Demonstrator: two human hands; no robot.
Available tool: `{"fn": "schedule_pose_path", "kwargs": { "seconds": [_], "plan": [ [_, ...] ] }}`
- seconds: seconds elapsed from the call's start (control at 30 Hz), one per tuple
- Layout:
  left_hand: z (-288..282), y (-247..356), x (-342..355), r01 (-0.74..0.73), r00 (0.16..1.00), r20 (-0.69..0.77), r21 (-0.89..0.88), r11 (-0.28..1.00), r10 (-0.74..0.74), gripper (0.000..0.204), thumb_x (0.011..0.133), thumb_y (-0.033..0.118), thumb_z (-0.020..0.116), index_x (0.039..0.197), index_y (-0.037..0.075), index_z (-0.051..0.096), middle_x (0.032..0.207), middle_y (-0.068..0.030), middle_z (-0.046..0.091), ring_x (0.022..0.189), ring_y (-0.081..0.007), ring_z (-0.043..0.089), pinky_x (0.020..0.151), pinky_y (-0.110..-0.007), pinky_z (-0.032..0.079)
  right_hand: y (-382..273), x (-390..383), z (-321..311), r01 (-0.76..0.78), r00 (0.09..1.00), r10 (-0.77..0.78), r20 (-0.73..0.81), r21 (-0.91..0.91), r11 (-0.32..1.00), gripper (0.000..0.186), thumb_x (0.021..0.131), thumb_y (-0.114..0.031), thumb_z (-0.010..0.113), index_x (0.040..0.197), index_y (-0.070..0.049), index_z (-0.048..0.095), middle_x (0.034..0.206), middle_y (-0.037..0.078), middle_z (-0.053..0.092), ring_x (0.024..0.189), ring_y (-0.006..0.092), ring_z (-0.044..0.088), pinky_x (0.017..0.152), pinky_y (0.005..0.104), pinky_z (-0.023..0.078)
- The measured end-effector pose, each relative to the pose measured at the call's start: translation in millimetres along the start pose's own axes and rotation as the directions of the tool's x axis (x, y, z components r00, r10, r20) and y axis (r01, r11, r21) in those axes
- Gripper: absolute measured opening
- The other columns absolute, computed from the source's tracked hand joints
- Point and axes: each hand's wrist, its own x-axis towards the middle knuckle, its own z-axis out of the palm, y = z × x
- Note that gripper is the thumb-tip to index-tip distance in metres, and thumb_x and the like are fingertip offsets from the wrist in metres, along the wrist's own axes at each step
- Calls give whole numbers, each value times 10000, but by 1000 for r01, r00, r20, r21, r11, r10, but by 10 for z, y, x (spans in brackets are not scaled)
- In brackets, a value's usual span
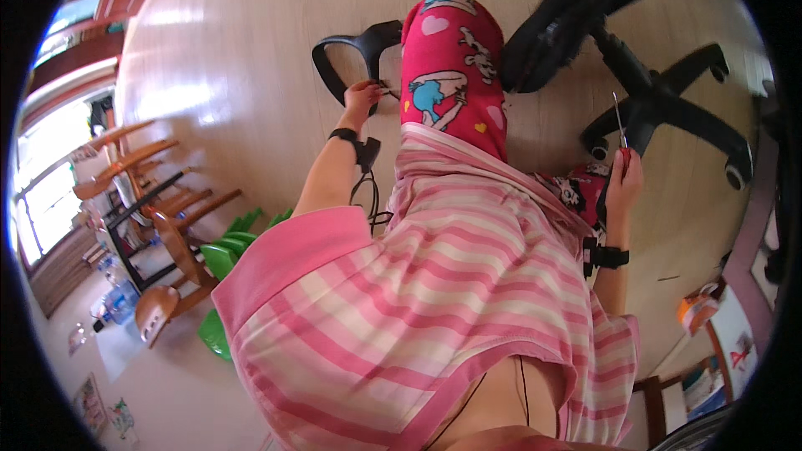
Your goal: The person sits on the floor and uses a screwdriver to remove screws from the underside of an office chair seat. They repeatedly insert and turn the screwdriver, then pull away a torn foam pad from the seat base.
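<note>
My left hand (362,95) reaches over a black looped chair armrest (327,65) beside my left knee. Its fingers are pinched together at a small dark piece, too small to make out; I cannot tell whether it is part of the armrest. On the right, my right hand (625,184) is closed around the red handle of a screwdriver (618,113), whose thin metal shaft points away from me. Just beyond it stands a black star-shaped chair base (656,98) with casters. A black chair seat (547,38), tilted on its side, joins the base by a short column.
My bent knee in red patterned trousers (451,58) lies between armrest and seat on the pale wooden floor (242,50). Wooden chairs (171,242) and a green plastic stool (221,259) stand at left. An orange-and-white bag (697,313) is at right. A cable (372,200) hangs by my left wrist.
</note>
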Motion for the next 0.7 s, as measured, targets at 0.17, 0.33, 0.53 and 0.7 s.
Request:
{"fn": "schedule_pose_path", "kwargs": {
  "seconds": [0.17, 0.33, 0.53, 0.7],
  "plan": [
    [526, -695, 73, -81, 979, -126, 490, 868, 162, 158, 877, -20, 584, 1034, -39, 598, 812, -124, 654, 626, -210, 643, 529, -343, 540, -38, 6, -7, -13, 999, 14, 52, -21, 1000, 306, 991, -246, 546, 1114, 30, 592, 957, 199, 650, 849, 333, 621, 748, 388, 491],
    [622, -911, 101, -61, 945, -249, 497, 866, 210, 258, 803, 78, 687, 1035, -25, 638, 897, -125, 687, 771, -232, 665, 670, -350, 527, 8, -17, -10, -67, 994, 71, 84, -48, 997, 328, 995, -259, 539, 1114, 42, 592, 967, 201, 652, 858, 331, 621, 767, 378, 488],
    [307, -1151, 207, 72, 969, -245, 211, 975, -18, 505, 807, 31, 711, 1269, -51, 527, 1085, -163, 662, 888, -260, 675, 729, -335, 559, 150, 10, -30, -144, 976, 126, 177, 89, 986, 306, 998, -243, 538, 1139, 20, 602, 942, 130, 657, 803, 226, 608, 744, 312, 476],
    [246, -663, -209, -35, 996, -74, 134, 990, 45, 325, 885, 6, 599, 1198, 7, 508, 968, -111, 640, 713, -200, 671, 573, -319, 540, -30, 228, -331, -523, 842, 300, 448, 545, 655, 269, 998, -202, 524, 1221, -55, 560, 920, 73, 638, 719, 115, 541, 663, 246, 432]
  ]
}}
